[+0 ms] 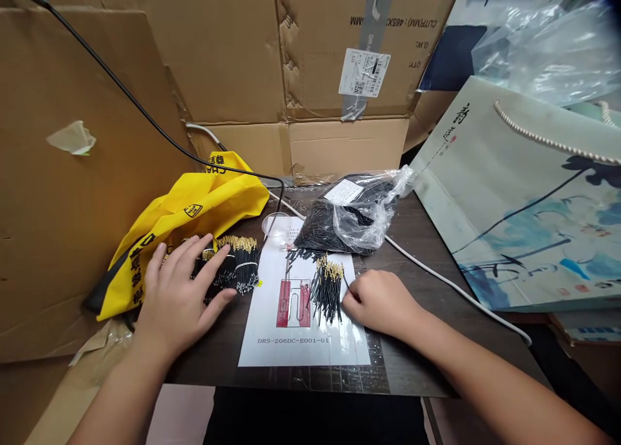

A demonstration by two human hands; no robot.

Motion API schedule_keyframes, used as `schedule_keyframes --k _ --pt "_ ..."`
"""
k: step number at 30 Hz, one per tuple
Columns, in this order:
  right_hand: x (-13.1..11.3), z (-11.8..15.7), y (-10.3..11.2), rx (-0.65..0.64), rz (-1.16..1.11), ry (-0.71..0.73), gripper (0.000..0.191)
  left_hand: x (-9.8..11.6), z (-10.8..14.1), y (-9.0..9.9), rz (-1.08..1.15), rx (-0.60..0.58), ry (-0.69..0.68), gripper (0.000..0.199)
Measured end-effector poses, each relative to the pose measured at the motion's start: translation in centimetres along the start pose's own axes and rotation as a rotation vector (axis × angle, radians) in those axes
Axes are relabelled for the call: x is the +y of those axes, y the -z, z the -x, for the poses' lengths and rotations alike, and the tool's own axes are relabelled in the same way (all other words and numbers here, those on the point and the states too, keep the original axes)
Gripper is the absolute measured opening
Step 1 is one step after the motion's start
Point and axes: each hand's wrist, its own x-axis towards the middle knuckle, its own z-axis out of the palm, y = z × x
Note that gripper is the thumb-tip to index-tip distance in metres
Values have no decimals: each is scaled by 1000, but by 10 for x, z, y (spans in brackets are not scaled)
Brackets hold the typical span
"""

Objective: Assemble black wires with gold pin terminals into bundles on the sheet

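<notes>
My left hand [182, 286] is spread open over bundled short black wires [246, 264] with gold-coloured tips, tied with white bands. Its palm and fingers cover part of them. My right hand [376, 303] is closed in a pinch beside a loose pile of the same kind of wires [328, 290], lying on a printed sheet [303, 354]. One thin black wire seems to stick out from the right fingertips; most of it is hidden. Small black tubes [301, 256] lie above the pile, by a clear plastic bag [334, 225] full of more black pieces.
A yellow bag [194, 206] lies behind my left hand. A black cable [145, 121] hangs across it, and a white cable [446, 277] crosses the dark table [417, 367]. Cardboard [233, 57] walls the back and left; a pale paper gift bag [509, 218] stands right.
</notes>
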Motion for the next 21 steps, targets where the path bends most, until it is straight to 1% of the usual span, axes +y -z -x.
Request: schedule_keyframes --k 1,2,3,4,5,6,7,9,11,13,16,18,21 --pt "0 0 0 1 -16 -9 34 12 -2 7 24 61 -22 46" --pt "0 0 0 1 -31 -18 34 26 -5 13 53 62 -76 43" --pt "-1 0 1 -1 -46 -22 34 41 -10 17 92 -4 -161 40" --pt "-2 0 1 -2 -58 -23 34 57 -17 18 135 -132 -270 43" --pt "-3 0 1 -2 -70 -19 33 71 -24 18 162 -264 -340 50" --pt "-3 0 1 -3 -80 -12 33 85 -33 15 178 -358 -366 58" --pt "-4 0 1 -10 -92 -1 32 96 -42 11 177 -426 -378 65" --pt "-1 -1 2 -44 -123 28 33 112 -59 0 147 -500 -403 75" --pt "5 -4 4 -76 -162 75 32 119 -70 -12 125 -543 -444 80" --pt "15 -7 6 -61 -186 124 30 120 -73 -21 126 -564 -458 82" --pt "28 -12 9 -3 -206 161 22 117 -69 -29 167 -569 -438 80" --pt "32 -14 9 -3 -215 184 18 115 -65 -32 199 -577 -429 78" --pt "31 -15 8 -19 -214 242 16 116 -60 -35 246 -579 -449 74"
